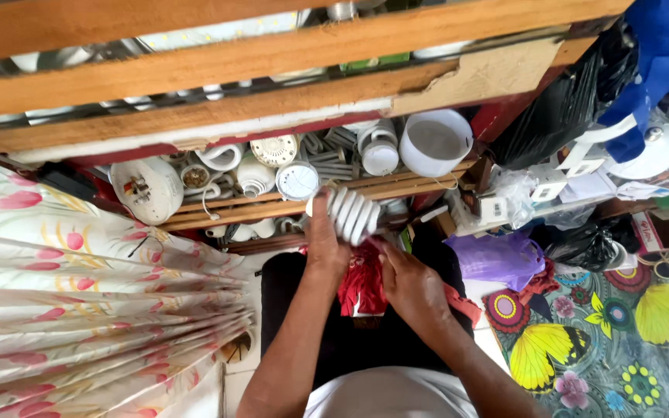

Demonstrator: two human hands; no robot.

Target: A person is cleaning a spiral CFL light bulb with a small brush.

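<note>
L hand (325,246) is closed round the white spiral bulb (352,214), fingers wrapped on its left side, thumb side toward the camera. R hand (410,285) has fingers curled in, tips at the bulb's lower end where a red cloth (362,282) bunches up; the cloth sits between the two hands and spills under the R wrist. Can't tell whether the R fingers pinch the bulb base or just the cloth. Bulb is held up above the lap, just in front of a wooden shelf (272,207), tilted w/ its coils pointing up and right. It's a compact fluorescent type, several white tube loops twisted together, base hidden by the hands. Shelf behind holds more white bulb parts and a white round tub (435,142). Floral curtain (79,294) hangs left; butterfly-print cloth (621,340) lies right.
</note>
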